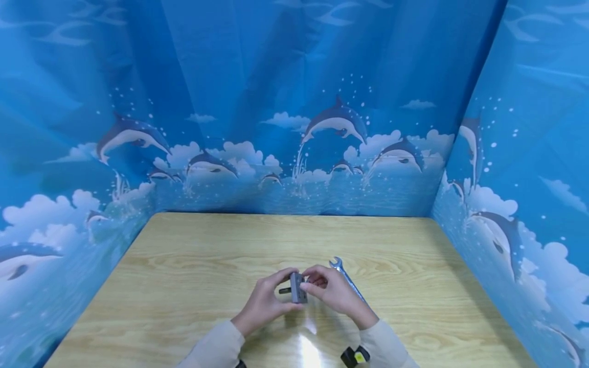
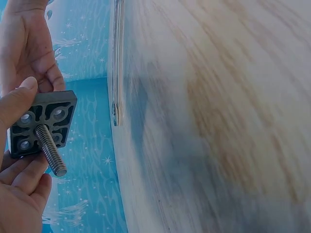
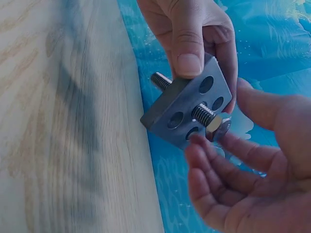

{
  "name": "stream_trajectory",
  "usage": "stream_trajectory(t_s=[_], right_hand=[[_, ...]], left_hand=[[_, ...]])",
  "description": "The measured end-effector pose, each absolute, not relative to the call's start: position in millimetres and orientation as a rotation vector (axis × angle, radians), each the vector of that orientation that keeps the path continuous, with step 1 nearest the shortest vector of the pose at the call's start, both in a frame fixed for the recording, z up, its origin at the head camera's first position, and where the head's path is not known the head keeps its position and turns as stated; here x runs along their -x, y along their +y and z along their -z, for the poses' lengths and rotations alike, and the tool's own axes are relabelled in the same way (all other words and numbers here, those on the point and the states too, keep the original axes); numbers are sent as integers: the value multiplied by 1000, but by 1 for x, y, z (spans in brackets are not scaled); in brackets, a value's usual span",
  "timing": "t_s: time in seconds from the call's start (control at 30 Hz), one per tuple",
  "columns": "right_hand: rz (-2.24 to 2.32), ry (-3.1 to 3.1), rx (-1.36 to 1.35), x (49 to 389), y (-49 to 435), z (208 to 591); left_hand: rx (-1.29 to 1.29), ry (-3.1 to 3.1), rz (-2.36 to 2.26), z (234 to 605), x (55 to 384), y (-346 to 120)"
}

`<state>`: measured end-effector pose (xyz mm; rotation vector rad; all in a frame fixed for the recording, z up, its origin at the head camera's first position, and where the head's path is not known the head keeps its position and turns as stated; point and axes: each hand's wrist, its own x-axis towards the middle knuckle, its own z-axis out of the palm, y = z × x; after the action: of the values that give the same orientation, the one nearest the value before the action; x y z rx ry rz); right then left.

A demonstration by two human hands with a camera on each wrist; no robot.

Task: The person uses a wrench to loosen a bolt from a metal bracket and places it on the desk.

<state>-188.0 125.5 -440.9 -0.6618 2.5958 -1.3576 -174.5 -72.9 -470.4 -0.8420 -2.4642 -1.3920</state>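
A grey square plate with several round holes is held up over the table by my left hand. The left thumb lies on one edge and the fingers support the opposite edge. A threaded bolt passes through the middle of the plate. Its hex head stands off from the plate's flat face, with bare thread between. My right hand is at the head side, its fingers loosely bent. In the right wrist view its fingertips are right by the bolt head, while the thumb is spread away.
A metal open-ended wrench lies on the wooden table, just beyond my right hand and partly hidden by it. Blue curtains printed with dolphins hang behind the table and along both sides.
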Motion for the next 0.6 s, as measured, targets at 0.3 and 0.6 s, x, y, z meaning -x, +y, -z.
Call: stream_trajectory(t_s=[0.3, 0.6], right_hand=[[1337, 2510, 519, 187, 125, 442], [1359, 2574, 556, 187, 125, 440]], left_hand=[[829, -2473, 1407, 467, 174, -72], [836, -2461, 1415, 465, 175, -73]])
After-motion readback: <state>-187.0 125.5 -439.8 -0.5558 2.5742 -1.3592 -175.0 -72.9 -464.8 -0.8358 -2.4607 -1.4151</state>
